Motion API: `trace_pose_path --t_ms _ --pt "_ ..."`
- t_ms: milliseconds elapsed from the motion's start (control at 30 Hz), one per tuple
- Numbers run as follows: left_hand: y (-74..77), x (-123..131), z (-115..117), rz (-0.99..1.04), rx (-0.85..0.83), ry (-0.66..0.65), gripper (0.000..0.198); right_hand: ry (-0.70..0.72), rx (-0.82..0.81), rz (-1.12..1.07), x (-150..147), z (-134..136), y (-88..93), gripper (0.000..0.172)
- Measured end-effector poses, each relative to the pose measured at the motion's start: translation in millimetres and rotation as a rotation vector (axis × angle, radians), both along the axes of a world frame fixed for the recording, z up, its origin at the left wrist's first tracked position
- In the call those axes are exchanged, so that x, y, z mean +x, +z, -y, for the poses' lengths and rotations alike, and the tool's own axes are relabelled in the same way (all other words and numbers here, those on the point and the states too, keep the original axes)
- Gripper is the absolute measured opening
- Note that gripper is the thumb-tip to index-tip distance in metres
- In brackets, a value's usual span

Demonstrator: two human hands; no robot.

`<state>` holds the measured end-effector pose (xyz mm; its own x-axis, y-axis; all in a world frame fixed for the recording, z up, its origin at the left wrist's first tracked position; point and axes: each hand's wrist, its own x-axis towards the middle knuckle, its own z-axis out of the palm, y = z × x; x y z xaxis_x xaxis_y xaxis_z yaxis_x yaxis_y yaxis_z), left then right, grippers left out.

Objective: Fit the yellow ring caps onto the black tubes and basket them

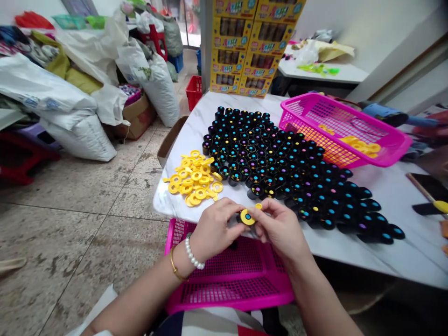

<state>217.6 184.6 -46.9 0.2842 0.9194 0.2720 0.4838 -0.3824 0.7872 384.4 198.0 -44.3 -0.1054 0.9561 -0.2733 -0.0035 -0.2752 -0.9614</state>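
Observation:
Between both hands, over the table's front edge, is a small black cylinder with a yellow ring cap (248,217) on its end; a blue dot shows in the ring's middle. My left hand (219,226) grips it from the left, closed, with a pearl bracelet and a gold bangle on the wrist. From the other side my right hand (280,227) pinches the cap, thumb on the ring. Loose yellow ring caps (196,177) lie heaped just beyond my left hand. Many black cylinders (273,158) with coloured dots stand packed together beyond my right hand.
Below my hands sits a pink basket (231,291). Another pink basket (392,144) on the table holds some yellow caps. Yellow packaged boxes (227,42) are stacked at the table's (168,198) far end. White sacks (77,135) stand on the floor to the left.

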Motion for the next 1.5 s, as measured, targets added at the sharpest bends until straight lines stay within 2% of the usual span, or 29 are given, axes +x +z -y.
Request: trace_pose_path --t_ms 100,200,267,400,467,533,600,700,833,967,1067,1233,1300,1400,1433,1500 --pt "6.5 0.6 2.2 -0.008 -0.058 -0.002 0.02 0.021 -0.026 -0.026 1.1 1.1 0.5 0.032" --pt "10.6 3.7 0.4 0.082 -0.289 -0.004 0.019 0.022 -0.037 -0.037 1.5 1.7 1.5 0.032" --pt "10.3 6.3 -3.6 0.165 -0.421 0.012 0.021 0.028 -0.034 -0.038 0.9 1.9 1.8 0.032" --pt "7.4 9.2 -7.9 0.256 -0.524 -0.007 0.02 0.003 0.002 -0.012 -2.4 2.5 2.1 0.032" --pt "6.5 10.1 -4.0 0.27 -0.498 0.008 0.017 -0.024 0.012 -0.001 -4.2 2.9 2.6 0.034" --pt "4.9 12.0 3.0 0.257 -0.395 0.045 0.019 -0.035 0.017 0.007 -5.7 3.4 3.5 0.034" --pt "2.1 14.8 10.3 0.201 -0.264 0.065 0.023 -0.022 0.028 0.02 -7.1 4.5 4.5 0.035" --pt "-1.9 18.5 16.2 0.07 -0.123 0.073 0.019 -0.023 0.074 0.065 -9.5 8.0 5.3 0.035" --pt "-2.7 18.6 15.4 0.012 -0.119 0.058 0.009 0.014 0.086 0.08 -7.4 11.8 3.8 0.034" --pt "-1.7 15.6 12.7 0.009 -0.115 0.061 0.008 0.032 -0.021 -0.098 4.6 5.0 1.8 0.035" --pt "-2.1 13.2 12.5 0.0 -0.095 0.054 0.01 0.059 -0.1 -0.139 11.8 -5.1 3.9 0.038" --pt "-2.3 12.8 10.3 -0.004 -0.13 0.038 0.009 0.312 -0.058 0.114 8.6 -10.6 10.4 0.03" --pt "-2.4 15.5 8.0 -0.023 -0.156 0.053 0.008 0.293 0.047 0.307 3.5 -5.4 11.9 0.026" --pt "-2.9 20.8 6.0 -0.081 -0.16 0.123 0.009 0.166 0.246 0.528 -2.2 4.6 12.2 0.023" --pt "-3.0 21.9 6.1 -0.099 -0.152 0.144 0.01 0.143 0.264 0.541 -2.5 6.7 11.9 0.023" --pt "-3.2 22.4 6.8 -0.115 -0.141 0.154 0.012 0.189 0.181 0.448 -0.1 7.5 11.3 0.025"
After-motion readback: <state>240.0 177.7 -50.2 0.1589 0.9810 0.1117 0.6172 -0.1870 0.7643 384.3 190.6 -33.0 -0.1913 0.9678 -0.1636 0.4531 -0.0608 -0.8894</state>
